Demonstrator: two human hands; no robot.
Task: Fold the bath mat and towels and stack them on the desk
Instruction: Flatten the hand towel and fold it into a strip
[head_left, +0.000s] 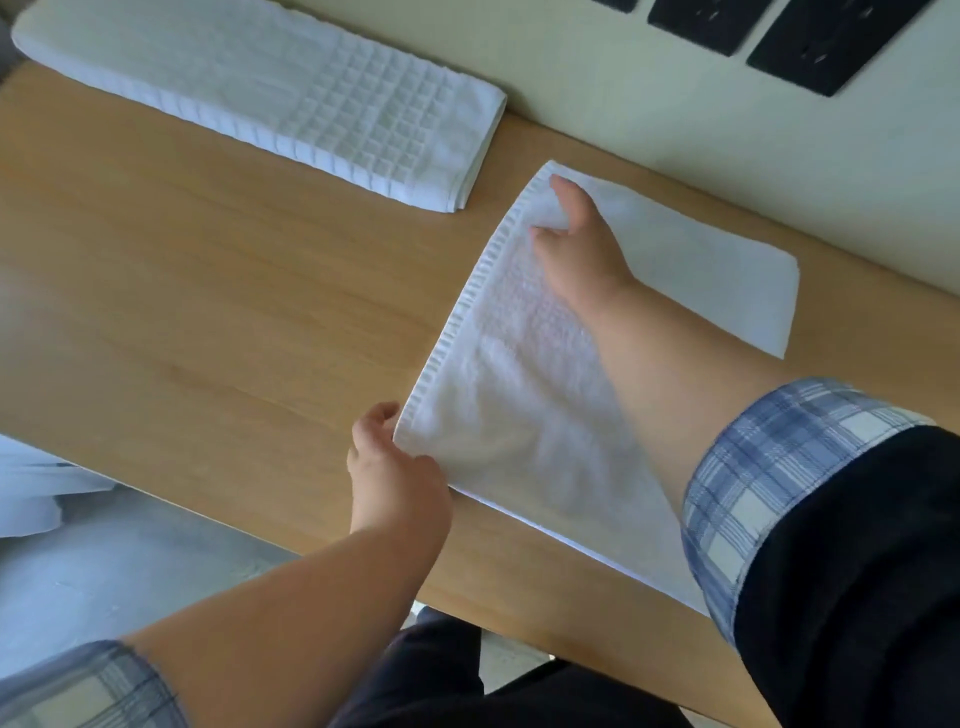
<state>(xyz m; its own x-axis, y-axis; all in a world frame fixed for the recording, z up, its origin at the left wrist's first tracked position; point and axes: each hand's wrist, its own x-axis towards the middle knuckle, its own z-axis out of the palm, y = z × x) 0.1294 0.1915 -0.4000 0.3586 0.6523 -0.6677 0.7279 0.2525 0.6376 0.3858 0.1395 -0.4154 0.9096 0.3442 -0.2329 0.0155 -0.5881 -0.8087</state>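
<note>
Towel (519, 415) lies centre-right of frame on desk (208, 291), mid-fold: left hand (395, 467) pinches its lower-left corner, right hand (576, 239) pinches its upper-left corner; next, prob. carry that edge across, align corners, then stack w/ folded bath mat (291, 88) at upper left.

Soft, even daylight, fairly bright, with no hard shadows anywhere. The desk (208, 291) carried a pale sheen across its left part. The white towel (519, 415) was nearly blown out, its weave washed flat. Whole view slightly soft. The plaid cuff (88, 686) at lower left was smeared. The wide lens bowed the desk's edges.
</note>
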